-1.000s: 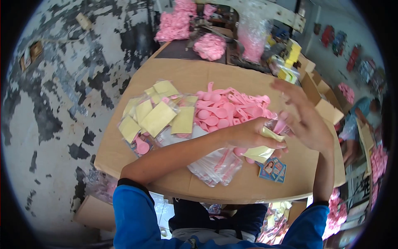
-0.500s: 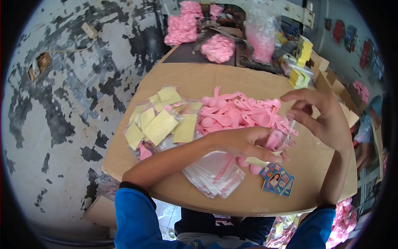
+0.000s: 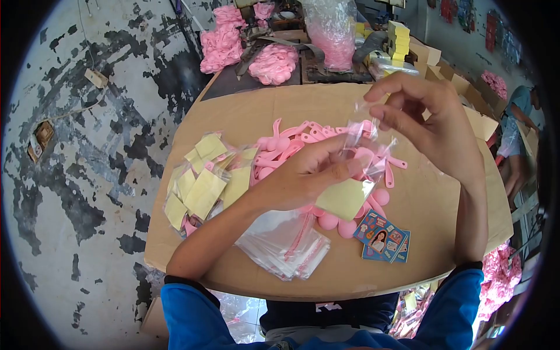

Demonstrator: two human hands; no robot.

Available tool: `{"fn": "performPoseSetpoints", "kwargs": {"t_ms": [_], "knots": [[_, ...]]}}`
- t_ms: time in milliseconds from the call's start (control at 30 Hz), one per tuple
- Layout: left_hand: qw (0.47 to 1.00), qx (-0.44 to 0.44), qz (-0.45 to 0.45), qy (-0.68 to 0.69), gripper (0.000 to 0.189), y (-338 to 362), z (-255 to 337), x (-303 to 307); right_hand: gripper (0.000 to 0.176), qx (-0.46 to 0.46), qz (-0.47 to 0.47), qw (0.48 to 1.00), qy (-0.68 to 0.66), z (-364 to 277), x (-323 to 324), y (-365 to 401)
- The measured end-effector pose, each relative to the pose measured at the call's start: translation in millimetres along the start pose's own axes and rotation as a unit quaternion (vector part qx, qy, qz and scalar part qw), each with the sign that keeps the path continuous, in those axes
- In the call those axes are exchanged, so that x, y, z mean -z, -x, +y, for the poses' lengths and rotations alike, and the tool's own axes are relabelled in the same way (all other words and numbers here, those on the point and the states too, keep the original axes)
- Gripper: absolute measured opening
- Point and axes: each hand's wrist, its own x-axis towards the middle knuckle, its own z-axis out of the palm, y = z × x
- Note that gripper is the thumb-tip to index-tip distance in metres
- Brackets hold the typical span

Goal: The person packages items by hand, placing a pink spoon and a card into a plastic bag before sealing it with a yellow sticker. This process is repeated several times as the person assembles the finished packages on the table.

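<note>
My left hand (image 3: 315, 172) is closed around a small clear plastic bag (image 3: 354, 135) holding a pale yellow card (image 3: 345, 198) and a pink scoop (image 3: 363, 156). Up at the bag's top edge, thumb and forefinger of my right hand (image 3: 423, 119) pinch the clear film. Beneath and behind the bag spreads a heap of pink plastic scoops (image 3: 279, 144). Filled packets with yellow cards (image 3: 205, 189) are piled left of my left forearm. Flat clear bags (image 3: 286, 248) lie fanned below that forearm. Blue printed cards (image 3: 380, 240) rest nearer me, to the right.
Brown cardboard (image 3: 437, 256) covers the table. Behind it stand pink bundles (image 3: 273, 64), a large plastic bag of pink items (image 3: 331, 44) and stacked yellow cards (image 3: 398, 41). Open boxes (image 3: 481, 122) line the right side, where another person (image 3: 516, 134) appears. A peeling wall (image 3: 105, 175) is left.
The bag has risen and moved left, its yellow card now facing up. My right hand has come to the bag's top edge and pinches the film. The view has shifted slightly.
</note>
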Motion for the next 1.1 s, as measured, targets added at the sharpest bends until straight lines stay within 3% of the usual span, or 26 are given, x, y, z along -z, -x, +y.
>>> {"fn": "performPoseSetpoints", "kwargs": {"t_ms": [67, 167, 267, 367, 567, 667, 767, 867, 967, 1100], "knots": [[0.997, -0.058, 0.045, 0.004, 0.036, -1.4, -2.4, -0.1, 0.018, -0.019, -0.033, 0.998, 0.049, -0.7, 0.0, 0.5], [0.995, -0.039, 0.096, 0.001, 0.035, -1.1, 5.1, 0.8, 0.017, 0.087, 0.074, 0.985, 0.133, 7.2, -11.7, -2.9], [0.987, -0.069, 0.143, -0.027, 0.036, -2.3, -0.6, 2.1, 0.017, 0.161, 0.121, 0.966, 0.162, 4.4, -7.1, -6.0], [0.983, -0.048, 0.175, -0.020, 0.037, 0.6, 7.6, -3.9, 0.018, 0.159, 0.061, 0.960, 0.222, 1.4, -10.3, -0.3], [0.985, -0.028, 0.157, -0.060, 0.046, 6.0, 11.5, -10.7, 0.018, 0.173, 0.055, 0.956, 0.229, 9.0, -24.3, -2.2], [0.979, -0.039, 0.157, -0.127, 0.046, 4.6, 8.6, -7.7, 0.017, 0.191, 0.072, 0.949, 0.239, 14.2, -34.3, -1.2], [0.976, -0.060, 0.182, -0.099, 0.037, 4.6, 7.9, -11.7, 0.013, 0.201, 0.094, 0.945, 0.241, 19.7, -45.2, -0.7], [0.974, 0.012, 0.165, -0.156, 0.037, 10.1, 13.1, -7.9, 0.013, 0.196, 0.075, 0.951, 0.228, 21.4, -45.3, -1.2], [0.977, -0.030, 0.173, -0.123, 0.036, 7.5, 12.3, -14.2, 0.012, 0.181, 0.066, 0.961, 0.199, 23.1, -44.1, -2.8], [0.949, -0.121, 0.145, -0.253, 0.034, 3.9, 2.9, -0.2, 0.018, 0.156, 0.149, 0.968, 0.126, 14.6, -33.4, -4.2]]}}
